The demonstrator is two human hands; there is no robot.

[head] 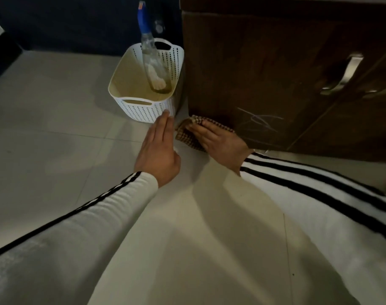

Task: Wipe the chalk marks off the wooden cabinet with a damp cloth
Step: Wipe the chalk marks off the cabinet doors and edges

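A dark wooden cabinet [264, 62] stands at the upper right. White chalk marks [259, 121] are scribbled low on its front door. My right hand [218, 142] presses flat on a brown checked cloth [187, 134] at the cabinet's lower left corner, just left of the marks. My left hand [159, 150] hovers over the floor with straight fingers and holds nothing; its fingertips reach the white basket [143, 106].
The white perforated basket stands on the tiled floor [55, 128] against the cabinet's left side, with a clear spray bottle [153, 62] with a blue top leaning in it. Two metal handles [346, 73] sit on the cabinet doors. A dark wall runs behind.
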